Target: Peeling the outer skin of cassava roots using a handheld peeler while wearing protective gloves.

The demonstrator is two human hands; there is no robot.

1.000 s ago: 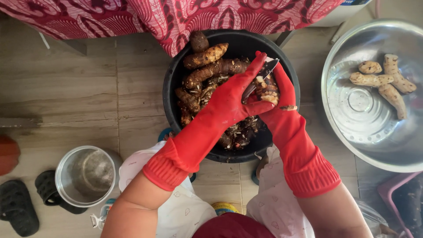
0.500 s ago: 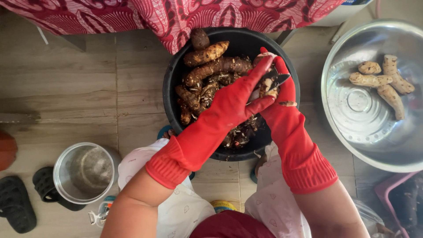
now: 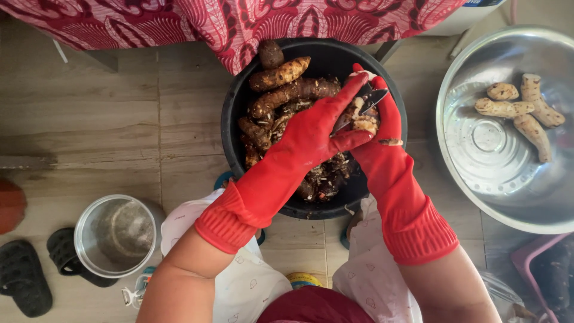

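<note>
Left hand (image 3: 311, 134): red-gloved, fingers closed around a half-peeled root (image 3: 363, 121) above the black tub (image 3: 230, 128).
Right hand (image 3: 382, 128): clasping a knife (image 3: 366, 103) against the root.
Peeled: four roots in the steel basin (image 3: 478, 179).
Unpeeled: many roots in the tub.

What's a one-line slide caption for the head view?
Red-gloved left hand and right hand work a knife on a root over a black bucket of unpeeled roots.
</note>
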